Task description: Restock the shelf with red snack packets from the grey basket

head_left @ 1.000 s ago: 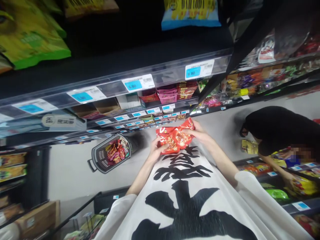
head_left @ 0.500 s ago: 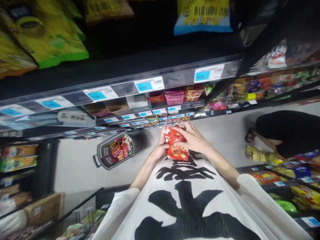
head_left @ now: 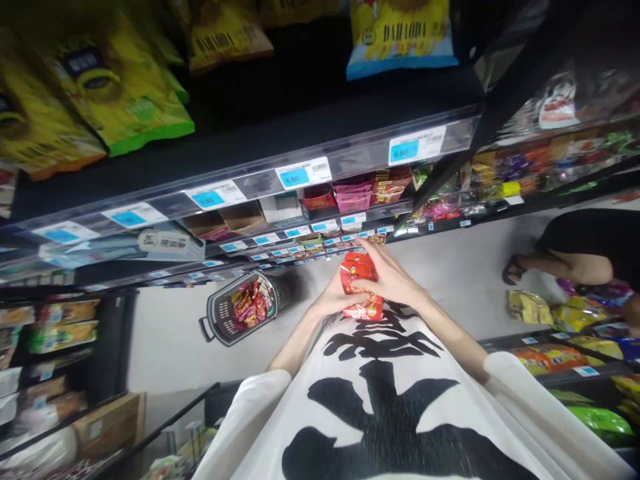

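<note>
Red glossy snack packets (head_left: pixel 358 267) are held in front of my chest, between both hands. My left hand (head_left: pixel 334 297) grips them from the left side, fingers partly hidden behind and below. My right hand (head_left: pixel 387 277) wraps their right side, its thumb lying across the front. The packets look bent or stacked; I cannot tell how many there are. To the left on the floor stands a dark shopping basket (head_left: pixel 216 313) with several colourful small packets (head_left: pixel 253 303) in it.
A black shelf (head_left: pixel 280 113) with yellow snack bags (head_left: pixel 125 87) and price tags (head_left: pixel 303 175) spans the front. Lower shelves hold boxes and packets. At right, a crouching person (head_left: pixel 580 263) is beside yellow bags (head_left: pixel 530 307) on the floor. A cardboard box (head_left: pixel 107 427) sits at lower left.
My view has shifted slightly, so the shelf and basket appear further right. The red packets have been turned or folded in my hands, and the right hand has closed around their side.
</note>
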Action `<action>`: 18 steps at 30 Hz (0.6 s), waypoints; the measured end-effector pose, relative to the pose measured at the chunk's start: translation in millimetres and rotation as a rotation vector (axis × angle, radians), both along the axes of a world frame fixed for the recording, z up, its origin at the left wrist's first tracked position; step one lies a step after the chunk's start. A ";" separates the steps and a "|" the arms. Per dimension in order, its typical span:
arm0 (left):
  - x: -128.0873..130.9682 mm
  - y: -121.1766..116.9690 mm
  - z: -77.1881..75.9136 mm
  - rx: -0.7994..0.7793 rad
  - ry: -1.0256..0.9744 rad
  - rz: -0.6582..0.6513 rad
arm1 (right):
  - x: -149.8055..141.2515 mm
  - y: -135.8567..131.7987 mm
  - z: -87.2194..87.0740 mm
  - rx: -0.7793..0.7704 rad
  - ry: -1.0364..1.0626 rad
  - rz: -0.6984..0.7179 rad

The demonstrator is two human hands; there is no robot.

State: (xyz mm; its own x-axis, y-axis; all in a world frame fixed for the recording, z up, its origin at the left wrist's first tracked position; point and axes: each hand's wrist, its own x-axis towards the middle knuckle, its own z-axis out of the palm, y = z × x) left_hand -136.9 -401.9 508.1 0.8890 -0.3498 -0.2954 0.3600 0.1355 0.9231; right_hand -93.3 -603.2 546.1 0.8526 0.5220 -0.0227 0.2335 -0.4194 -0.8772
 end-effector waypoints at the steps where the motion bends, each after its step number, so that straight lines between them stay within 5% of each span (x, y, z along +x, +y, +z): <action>1: -2.6 -0.9 -2.6 -0.008 0.022 0.024 | -4.1 -5.0 -5.1 0.074 -0.001 -0.090; 5: -13.1 -4.0 -13.3 -0.015 0.107 0.249 | -25.2 -24.8 -37.5 0.402 0.193 -0.526; 8: -10.3 -10.5 -10.9 0.017 0.050 0.223 | -34.2 -13.8 -54.6 0.601 0.545 -0.497; 10: -1.2 -16.8 -1.8 0.057 -0.040 0.121 | -31.1 6.6 -53.7 0.685 0.648 -0.457; 13: 17.3 -24.2 16.5 0.158 -0.164 0.059 | -16.1 33.8 -38.6 0.755 0.569 -0.593; 18: 29.3 -23.8 31.8 0.347 -0.318 0.015 | -6.7 36.9 -24.7 0.722 0.506 -0.636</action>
